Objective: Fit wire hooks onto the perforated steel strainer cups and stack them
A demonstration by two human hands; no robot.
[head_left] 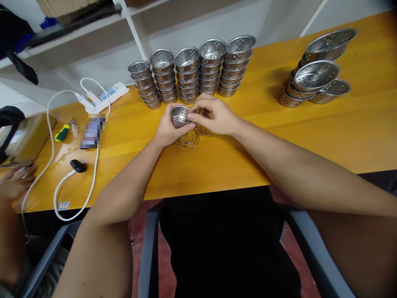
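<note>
My left hand (166,128) is wrapped round a small perforated metal cup (180,117), its mouth facing up toward me. My right hand (215,114) reaches the cup's right rim with thumb and fingertips pinched together; whatever they hold there is too small to make out. Beneath both hands, thin curved metal wires (190,140) lie on the yellow wooden table (214,165). Just behind my hands stand several stacks of the same kind of cups, among them a middle stack (187,76) and a right stack (235,66).
More nested cups (314,76) stand at the right. On the left lie a power strip (107,97), a phone (92,132), a yellow-green handle (62,133), a black plug-like object (78,166) and a white cable (93,186). Another person's hand (17,182) rests at the far left.
</note>
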